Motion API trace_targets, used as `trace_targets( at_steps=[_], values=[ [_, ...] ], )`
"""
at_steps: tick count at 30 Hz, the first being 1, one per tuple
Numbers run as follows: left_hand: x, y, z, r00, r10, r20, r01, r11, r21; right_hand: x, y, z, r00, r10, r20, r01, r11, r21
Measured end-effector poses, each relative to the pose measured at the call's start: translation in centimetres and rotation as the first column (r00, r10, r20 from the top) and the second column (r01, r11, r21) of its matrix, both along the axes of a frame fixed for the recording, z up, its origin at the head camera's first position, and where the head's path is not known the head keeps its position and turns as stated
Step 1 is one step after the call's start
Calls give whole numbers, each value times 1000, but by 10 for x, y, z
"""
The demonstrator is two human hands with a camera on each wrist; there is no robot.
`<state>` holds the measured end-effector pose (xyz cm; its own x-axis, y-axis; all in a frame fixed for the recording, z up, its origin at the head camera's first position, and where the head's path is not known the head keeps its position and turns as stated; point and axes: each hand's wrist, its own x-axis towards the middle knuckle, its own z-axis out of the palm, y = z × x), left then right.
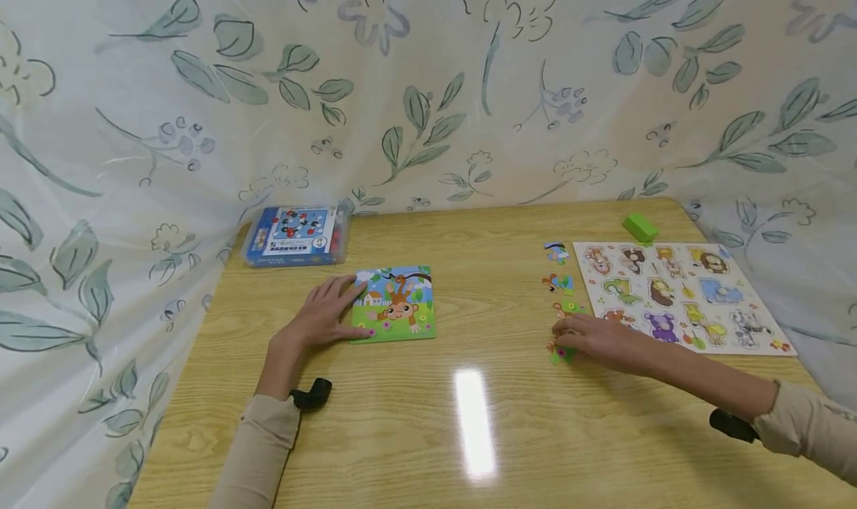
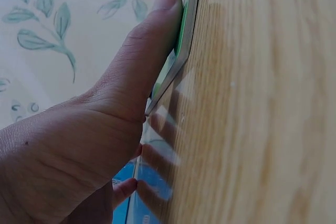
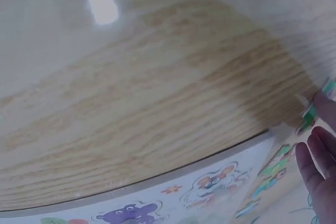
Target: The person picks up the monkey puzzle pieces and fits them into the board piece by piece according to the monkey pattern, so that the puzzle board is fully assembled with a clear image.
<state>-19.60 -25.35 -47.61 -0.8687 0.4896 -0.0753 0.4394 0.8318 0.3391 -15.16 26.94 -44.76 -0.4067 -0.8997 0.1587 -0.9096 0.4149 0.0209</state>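
My left hand [image 1: 323, 317] rests at the left side of a monkey picture puzzle [image 1: 402, 315], with the thumb [image 2: 152, 40] on its near left corner and the fingers spread toward its far corner. The puzzle lies flat on the table. Over the near end of a column of loose puzzle pieces [image 1: 561, 283], my right hand [image 1: 596, 339] reaches down with bent fingers. In the right wrist view, its thumb [image 3: 326, 107] touches the nearest green piece [image 3: 308, 120], while the other fingers [image 3: 307, 163] stay apart from the thumb.
A white animal puzzle board [image 1: 689, 289] lies on the right, partly under my right forearm. Behind it is a green block [image 1: 640, 227]. A clear-lidded blue box [image 1: 297, 234] sits at the back left. Floral cloth [image 1: 428, 85] hangs around the wooden table [image 1: 402, 420].
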Motion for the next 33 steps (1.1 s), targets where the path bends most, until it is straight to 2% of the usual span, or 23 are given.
trace_targets(
  at_steps=[4,9,17,19,21,23,24,25,27,28,29,31,32,33],
  values=[
    [0,1,0,1000,1,-1,-1,1000,-2,-5,1,1,998,11,62,-9,999,-33],
    [0,1,0,1000,3,-9,-3,1000,-1,-7,2,3,990,1,139,2,1000,-24],
    [0,0,-1,1000,1,-10,-1,1000,9,-14,1,-1,979,-16,201,27,998,-51],
    [1,0,0,1000,3,-10,-3,1000,11,-16,1,-3,970,-43,238,58,997,-54],
    [1,0,0,1000,3,-8,-3,1000,10,-17,0,-4,946,-75,315,97,994,-53],
    [1,0,0,1000,1,-7,-1,1000,10,-19,-4,-3,887,-100,451,146,987,-67],
    [0,0,0,1000,0,-5,0,1000,10,-19,-7,-2,844,-106,526,173,982,-79],
    [0,0,0,1000,-2,-4,2,1000,10,-20,-12,0,791,-105,603,199,976,-91],
    [0,1,0,1000,-3,-3,3,1000,8,-21,-22,6,668,-98,737,254,962,-102],
    [0,1,0,1000,-3,1,3,1000,10,-22,-28,9,617,-93,782,278,955,-106],
    [0,2,0,1000,-2,4,2,1000,11,-23,-34,12,577,-88,812,294,950,-106],
    [0,1,1,1000,1,7,-2,1000,14,-26,-48,18,520,-85,850,321,941,-102],
    [0,1,1,1000,4,9,-4,1000,16,-27,-54,20,500,-87,862,333,938,-99],
    [0,1,2,1000,3,9,-3,1000,17,-30,-60,21,493,-86,866,342,934,-102]
  ],
)
